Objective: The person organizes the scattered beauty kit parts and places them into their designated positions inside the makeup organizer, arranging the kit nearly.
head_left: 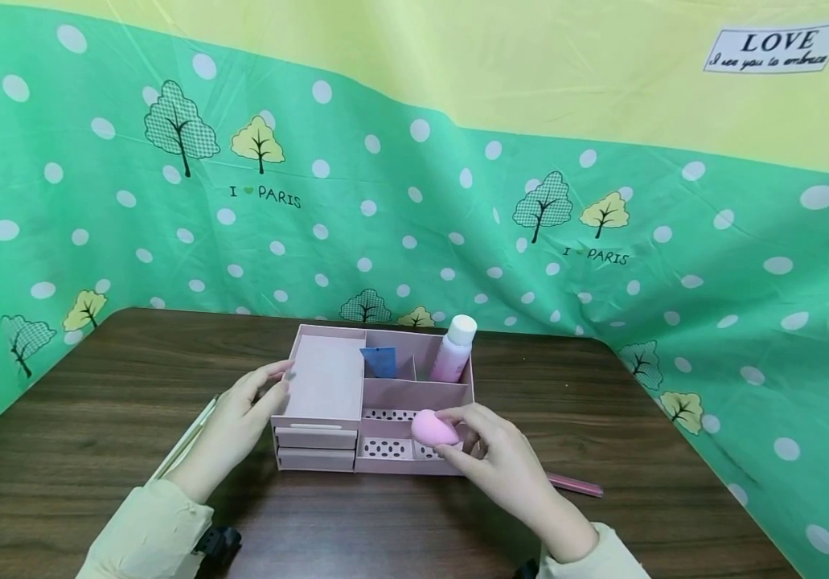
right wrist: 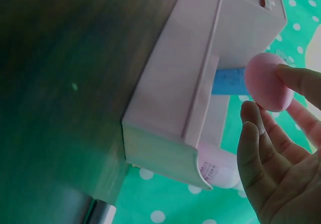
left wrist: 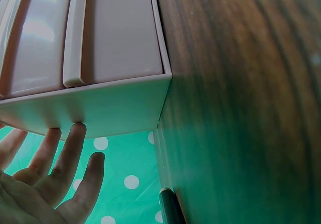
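Observation:
A pale pink desk organizer [head_left: 325,376] with two small drawers stands on the table. My left hand [head_left: 235,420] touches its left side with extended fingertips, which the left wrist view shows right against the wall. Between thumb and fingers of my right hand [head_left: 504,460] is a pink egg-shaped makeup sponge [head_left: 432,429], held over the front right compartments. From the right wrist, the sponge [right wrist: 267,81] appears above the organizer's front edge. A white-capped pink bottle [head_left: 453,351] leans in the back right compartment, and a blue packet [head_left: 381,362] sits left of it.
Thin pale sticks [head_left: 182,441] lie on the dark wood table [head_left: 132,378] beside my left wrist. To the right of the organizer lies a slim pink object [head_left: 575,485], partly behind my right wrist. A green dotted curtain [head_left: 385,201] hangs behind the table.

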A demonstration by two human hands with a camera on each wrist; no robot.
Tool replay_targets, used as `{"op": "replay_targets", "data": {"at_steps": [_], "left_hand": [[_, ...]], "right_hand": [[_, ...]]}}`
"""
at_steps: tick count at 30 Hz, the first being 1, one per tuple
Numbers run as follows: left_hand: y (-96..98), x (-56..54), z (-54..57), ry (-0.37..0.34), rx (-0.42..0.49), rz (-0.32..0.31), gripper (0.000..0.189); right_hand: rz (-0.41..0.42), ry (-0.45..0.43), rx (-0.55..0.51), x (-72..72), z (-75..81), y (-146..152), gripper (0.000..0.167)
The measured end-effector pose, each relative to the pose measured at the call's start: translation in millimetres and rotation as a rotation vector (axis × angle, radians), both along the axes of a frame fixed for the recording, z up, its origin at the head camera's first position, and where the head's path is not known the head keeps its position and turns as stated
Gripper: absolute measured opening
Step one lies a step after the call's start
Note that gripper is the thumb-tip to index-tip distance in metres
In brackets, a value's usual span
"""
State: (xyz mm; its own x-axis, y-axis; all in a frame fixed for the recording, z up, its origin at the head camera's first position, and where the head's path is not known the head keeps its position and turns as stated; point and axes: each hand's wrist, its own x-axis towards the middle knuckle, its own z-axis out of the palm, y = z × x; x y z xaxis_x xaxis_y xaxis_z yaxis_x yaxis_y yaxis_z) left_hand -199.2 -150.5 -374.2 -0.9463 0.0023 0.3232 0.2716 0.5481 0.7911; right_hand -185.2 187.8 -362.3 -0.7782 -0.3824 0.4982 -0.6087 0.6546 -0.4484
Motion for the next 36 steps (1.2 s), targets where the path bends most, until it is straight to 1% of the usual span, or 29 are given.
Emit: {"op": "replay_targets", "data": {"at_steps": [4,9,19,23,30,36], "left_hand": [[-0.3,-0.4,0.5,0.003,0.000,0.002,0.040],[-0.1,0.2,0.3,-0.004,-0.002,0.004,0.041],[0.6,0.1,1.1,0.000,-0.014,0.013,0.040],[-0.3,-0.5,1.0,0.000,-0.013,0.013,0.040],[-0.5,1.6,3.8,-0.013,0.000,0.011,0.041],[-0.3,0.7,3.2,0.005,0.004,0.008,0.040]], "right_hand": [[0.030,-0.008,0.001,0.2,-3.3,-3.0,0.033],[0.049,-0.040,0.001,1.4,-4.1,-5.2,0.030],[0.041,-0.089,0.025,2.9,-2.4,-5.9,0.031],[0.035,-0.091,0.033,2.3,-0.7,-6.8,0.031],[0.031,-0.085,0.039,4.1,3.9,-8.1,0.030],[0.045,-0.066,0.030,4.2,6.2,-8.7,0.032]]}}
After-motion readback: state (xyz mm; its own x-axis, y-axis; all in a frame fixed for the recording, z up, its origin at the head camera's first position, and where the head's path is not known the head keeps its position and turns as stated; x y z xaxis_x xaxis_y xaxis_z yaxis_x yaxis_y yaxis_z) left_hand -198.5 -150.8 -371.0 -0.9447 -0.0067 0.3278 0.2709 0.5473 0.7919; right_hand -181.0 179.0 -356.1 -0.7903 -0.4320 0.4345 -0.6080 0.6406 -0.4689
